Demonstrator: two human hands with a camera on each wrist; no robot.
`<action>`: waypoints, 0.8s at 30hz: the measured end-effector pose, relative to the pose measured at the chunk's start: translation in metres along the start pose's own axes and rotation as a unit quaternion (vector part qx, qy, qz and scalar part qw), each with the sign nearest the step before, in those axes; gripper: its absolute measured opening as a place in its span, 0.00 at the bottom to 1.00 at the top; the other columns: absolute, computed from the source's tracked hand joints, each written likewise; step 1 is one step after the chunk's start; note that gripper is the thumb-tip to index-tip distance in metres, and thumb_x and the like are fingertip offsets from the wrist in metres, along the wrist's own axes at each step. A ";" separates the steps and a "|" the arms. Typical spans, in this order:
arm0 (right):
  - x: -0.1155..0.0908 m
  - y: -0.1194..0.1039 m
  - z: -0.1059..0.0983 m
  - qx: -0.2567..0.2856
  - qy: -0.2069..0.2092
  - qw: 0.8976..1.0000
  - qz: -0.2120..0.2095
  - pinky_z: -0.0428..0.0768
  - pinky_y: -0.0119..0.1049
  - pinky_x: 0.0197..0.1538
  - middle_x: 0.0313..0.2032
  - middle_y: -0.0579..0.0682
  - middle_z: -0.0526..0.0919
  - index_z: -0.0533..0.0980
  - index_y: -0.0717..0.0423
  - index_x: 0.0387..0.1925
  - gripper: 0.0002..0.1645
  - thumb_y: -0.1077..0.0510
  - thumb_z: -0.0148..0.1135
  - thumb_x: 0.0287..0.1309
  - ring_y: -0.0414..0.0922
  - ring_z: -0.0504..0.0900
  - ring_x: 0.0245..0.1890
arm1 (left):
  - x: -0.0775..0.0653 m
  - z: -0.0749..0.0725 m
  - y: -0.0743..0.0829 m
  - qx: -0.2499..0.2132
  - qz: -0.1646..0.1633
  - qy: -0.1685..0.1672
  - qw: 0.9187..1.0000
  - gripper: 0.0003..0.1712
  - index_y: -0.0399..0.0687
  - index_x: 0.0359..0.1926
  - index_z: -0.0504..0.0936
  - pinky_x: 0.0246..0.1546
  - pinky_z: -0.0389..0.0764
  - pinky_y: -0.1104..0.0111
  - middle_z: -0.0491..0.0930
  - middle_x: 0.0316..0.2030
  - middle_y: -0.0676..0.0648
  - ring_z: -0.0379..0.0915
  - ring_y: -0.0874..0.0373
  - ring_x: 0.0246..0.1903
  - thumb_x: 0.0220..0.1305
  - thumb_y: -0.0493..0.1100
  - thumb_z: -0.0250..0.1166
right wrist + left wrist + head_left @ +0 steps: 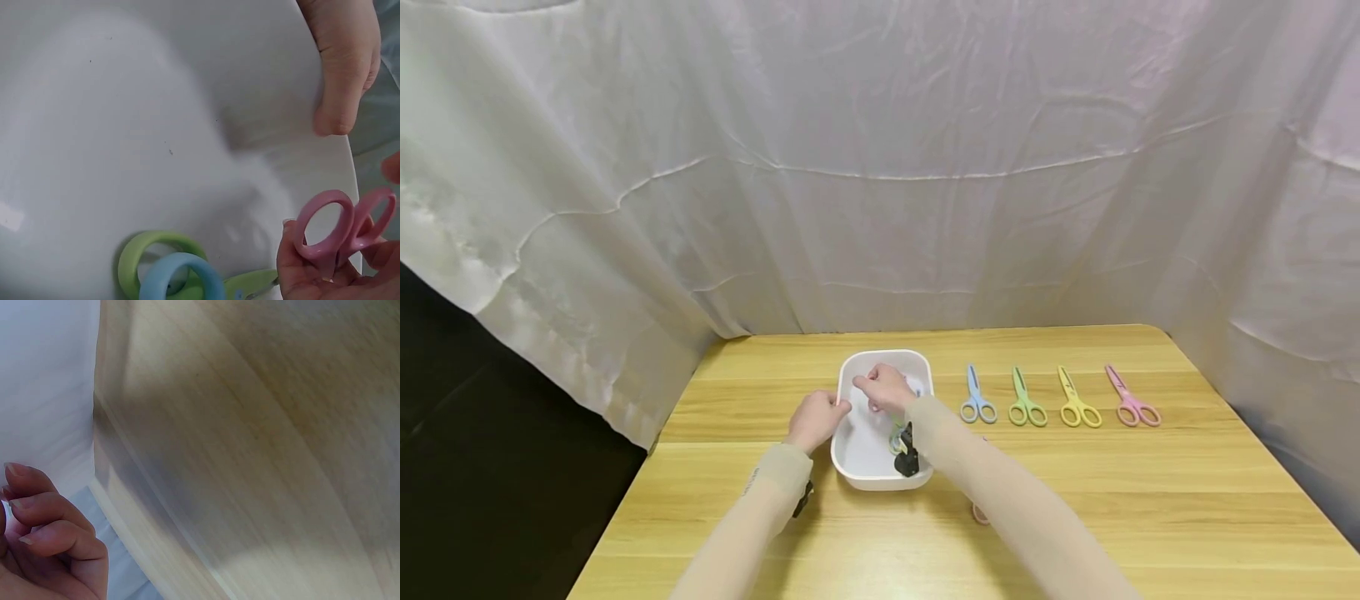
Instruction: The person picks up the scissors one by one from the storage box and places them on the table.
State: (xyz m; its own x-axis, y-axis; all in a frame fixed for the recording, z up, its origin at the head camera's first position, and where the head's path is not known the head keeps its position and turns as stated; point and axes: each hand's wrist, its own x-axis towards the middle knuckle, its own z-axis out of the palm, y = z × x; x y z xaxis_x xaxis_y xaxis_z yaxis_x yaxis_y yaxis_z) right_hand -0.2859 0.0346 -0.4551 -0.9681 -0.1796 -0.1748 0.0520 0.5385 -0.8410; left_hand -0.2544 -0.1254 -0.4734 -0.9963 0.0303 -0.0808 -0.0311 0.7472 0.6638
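Over the left rim of a white plastic bin (871, 482), the thumb of my left hand (816, 419) is hooked, with its curled fingers (59, 519) against the outside wall. Inside the bin my right hand (886, 388) holds pink scissors (325, 234) near the blades; the two finger loops stick out. Green scissors (147, 240) and blue scissors (187, 262) lie overlapped on the bin floor, partly beneath the right wrist in the head view.
Right of the bin, a row on the wooden table (1150, 517) holds blue scissors (976, 400), green scissors (1024, 400), yellow scissors (1075, 400) and pink scissors (1127, 400). A pink loop (980, 514) peeks out beside my right forearm. Pale curtains (895, 233) hang behind.
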 end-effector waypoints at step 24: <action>-0.007 0.000 -0.009 0.088 0.066 0.994 -0.026 0.82 0.31 0.36 0.33 0.50 0.69 0.71 0.65 0.45 0.13 0.72 0.47 0.58 0.44 0.76 0.33 | 0.000 0.001 0.000 0.005 -0.012 0.004 1.000 0.17 0.41 0.35 0.85 0.25 0.68 0.70 0.76 0.22 0.49 0.70 0.58 0.24 0.66 0.50 0.59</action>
State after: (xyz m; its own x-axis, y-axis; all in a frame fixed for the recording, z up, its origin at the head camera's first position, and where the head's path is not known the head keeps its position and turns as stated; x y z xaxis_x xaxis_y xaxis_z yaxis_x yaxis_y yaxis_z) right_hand -0.2818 0.0434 -0.4495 -0.9938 -0.0872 -0.0693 0.0314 0.3769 -0.9257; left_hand -0.2540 -0.1252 -0.4739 -0.9958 0.0072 -0.0908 -0.0542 0.7539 0.6548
